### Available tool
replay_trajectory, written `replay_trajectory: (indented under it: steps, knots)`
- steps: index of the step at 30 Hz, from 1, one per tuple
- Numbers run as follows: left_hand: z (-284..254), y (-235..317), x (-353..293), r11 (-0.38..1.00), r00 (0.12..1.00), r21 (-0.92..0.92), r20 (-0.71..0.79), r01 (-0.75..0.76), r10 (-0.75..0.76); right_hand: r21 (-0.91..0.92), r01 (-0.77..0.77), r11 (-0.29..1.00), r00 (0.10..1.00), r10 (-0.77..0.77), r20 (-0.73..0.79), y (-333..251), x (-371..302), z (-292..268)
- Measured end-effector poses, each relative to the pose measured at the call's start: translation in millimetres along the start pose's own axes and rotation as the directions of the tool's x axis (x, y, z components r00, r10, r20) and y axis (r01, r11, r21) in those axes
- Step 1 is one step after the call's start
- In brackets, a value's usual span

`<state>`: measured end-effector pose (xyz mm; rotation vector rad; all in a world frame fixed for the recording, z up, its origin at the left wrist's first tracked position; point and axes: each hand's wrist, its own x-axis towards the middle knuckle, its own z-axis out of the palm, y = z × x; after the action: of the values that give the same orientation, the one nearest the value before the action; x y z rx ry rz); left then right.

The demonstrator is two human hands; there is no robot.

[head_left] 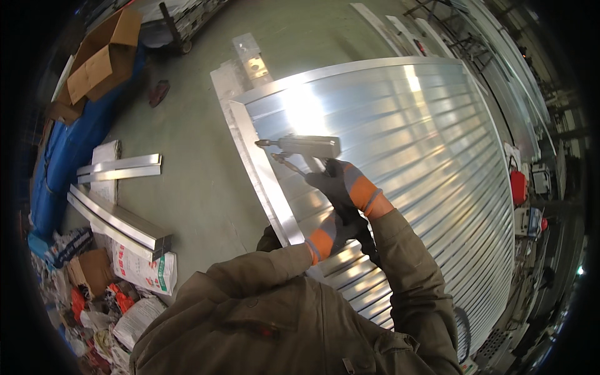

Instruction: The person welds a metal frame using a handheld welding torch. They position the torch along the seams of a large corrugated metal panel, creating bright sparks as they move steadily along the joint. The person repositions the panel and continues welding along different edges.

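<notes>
My right hand [351,185], in an orange and grey glove with dark fingers, is closed around the handle of a dark gun-shaped power tool [312,146]. The tool's narrow nose reaches left to the panel's metal edge strip [265,165]; I cannot tell whether it touches. My left hand [326,239], gloved alike, is closed just below the right one, against a dark part that I cannot make out. Its fingers are mostly hidden. Beneath both hands lies a large shiny ribbed metal panel [431,150], framed along its edges.
Metal profiles [119,219] lie on the floor at left, beside a white printed sack [147,269] and scrap. Farther back are open cardboard boxes [103,59] on a blue wrapped stack [69,169]. Long metal strips [378,28] lie beyond the panel. A red object [517,186] stands at right.
</notes>
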<state>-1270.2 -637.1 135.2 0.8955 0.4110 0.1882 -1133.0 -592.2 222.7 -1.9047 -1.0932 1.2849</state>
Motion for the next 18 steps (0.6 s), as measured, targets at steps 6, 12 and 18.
replay_trajectory:
  steps: [6,12,18]
  knots:
    - [-77.7,-15.9,33.5,0.931,0.996,0.355,0.056,-0.082,0.066,-0.011,-0.05,0.999,0.995,0.049,-0.09,16.8,50.6,-0.7]
    - [-305.8,-9.6,12.9,0.786,0.509,0.612,-0.706,0.087,0.493,0.193,0.037,0.981,0.998,-0.026,-0.056,21.9,87.4,-13.6]
    - [-390.7,-23.2,100.3,0.854,-0.022,0.324,-0.931,0.408,0.364,0.196,-0.056,0.979,0.996,0.043,0.073,14.2,112.2,-28.5]
